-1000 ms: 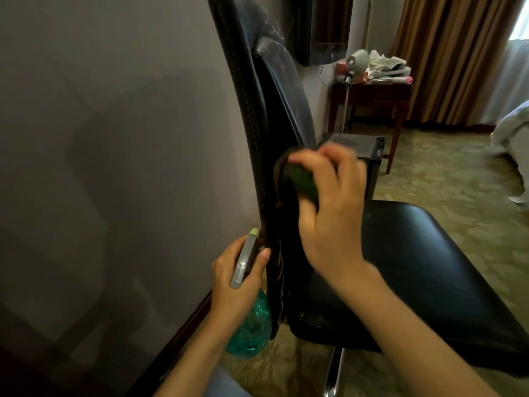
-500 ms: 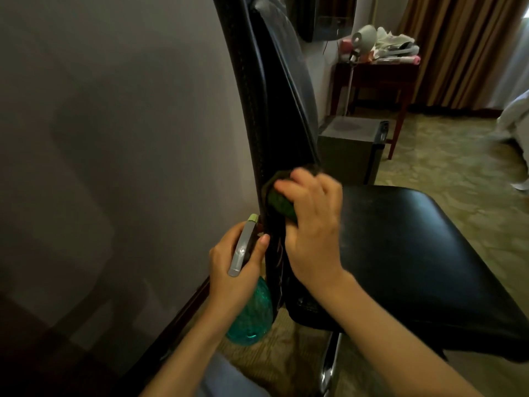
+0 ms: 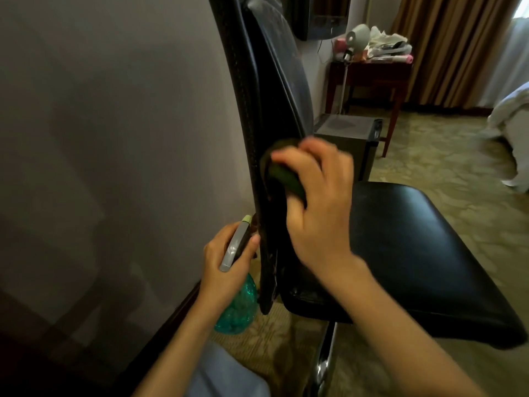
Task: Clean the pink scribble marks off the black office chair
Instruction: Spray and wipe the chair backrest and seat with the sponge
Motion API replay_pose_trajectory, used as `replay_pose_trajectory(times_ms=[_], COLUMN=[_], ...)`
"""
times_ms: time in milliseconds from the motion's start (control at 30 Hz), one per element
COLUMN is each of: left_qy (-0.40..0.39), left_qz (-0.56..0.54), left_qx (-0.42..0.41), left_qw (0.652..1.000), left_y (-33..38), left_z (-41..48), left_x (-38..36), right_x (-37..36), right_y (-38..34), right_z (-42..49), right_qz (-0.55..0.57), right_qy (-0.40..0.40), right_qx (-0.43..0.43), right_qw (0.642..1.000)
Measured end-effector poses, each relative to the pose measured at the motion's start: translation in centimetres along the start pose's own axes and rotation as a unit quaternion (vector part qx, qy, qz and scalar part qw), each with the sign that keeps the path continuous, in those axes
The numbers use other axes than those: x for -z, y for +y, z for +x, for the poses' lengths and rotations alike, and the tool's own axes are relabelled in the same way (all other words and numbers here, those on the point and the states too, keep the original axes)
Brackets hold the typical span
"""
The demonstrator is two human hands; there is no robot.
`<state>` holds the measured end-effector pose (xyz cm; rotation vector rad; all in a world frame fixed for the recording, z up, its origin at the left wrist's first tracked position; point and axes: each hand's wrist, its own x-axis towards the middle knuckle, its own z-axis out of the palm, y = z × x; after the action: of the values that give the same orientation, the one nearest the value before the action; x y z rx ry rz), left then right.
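Wall [image 3: 114,138] behind chair backrest [image 3: 266,96]; right hand [image 3: 320,213] grip presses cloth [image 3: 282,174] against it; left hand [image 3: 229,270] grips spray bottle [image 3: 237,308]

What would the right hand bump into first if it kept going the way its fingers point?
The black chair's backrest. The right hand grips a green cloth against it, so it likely could go no further.

Dark green cloth [image 3: 286,179] mostly under blurred R hand [image 3: 317,222], teal plastic bottle [image 3: 237,308] half behind L hand [image 3: 216,272], top-cropped black leather chair back [image 3: 257,81].
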<state>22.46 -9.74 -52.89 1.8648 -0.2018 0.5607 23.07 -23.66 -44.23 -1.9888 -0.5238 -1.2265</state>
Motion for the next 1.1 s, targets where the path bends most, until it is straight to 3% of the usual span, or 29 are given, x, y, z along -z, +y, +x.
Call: replay_pose_trajectory(times_ms=[167,533,767,833,967,1100], left_qy=[-0.006,-0.026,-0.023,-0.013,-0.003,-0.003], left_qz=[-0.023,-0.019,0.006,0.025,0.035,0.03], left_qx=[0.035,0.03,0.022,0.021,0.018,0.049], left_qw=[0.999,0.999,0.999,0.999,0.999,0.998], left_y=[-1.3,-1.7,-1.5,-1.8,-2.4,-3.1], left_z=[-0.5,-0.1,-0.3,-0.5,-1.4,-2.4], left_x=[-0.4,-0.5,-0.5,-0.6,-1.1,-1.7], right_x=[-1.7,-6.5,-6.9,-5.5,-2.3,-3.1], right_y=[0.5,6.2,8.0,7.4,5.9,5.2], right_z=[2.6,-14.1,-20.3,-18.4,-13.0,-11.6], right_qz=[-0.013,0.002,0.008,0.046,0.11,0.098], right_qy=[-0.004,-0.041,-0.17,-0.143,-0.011,-0.018], right_qx=[0.021,-0.061,-0.151,-0.178,-0.195,-0.14], right_qw=[1.0,0.997,0.974,0.972,0.975,0.985])
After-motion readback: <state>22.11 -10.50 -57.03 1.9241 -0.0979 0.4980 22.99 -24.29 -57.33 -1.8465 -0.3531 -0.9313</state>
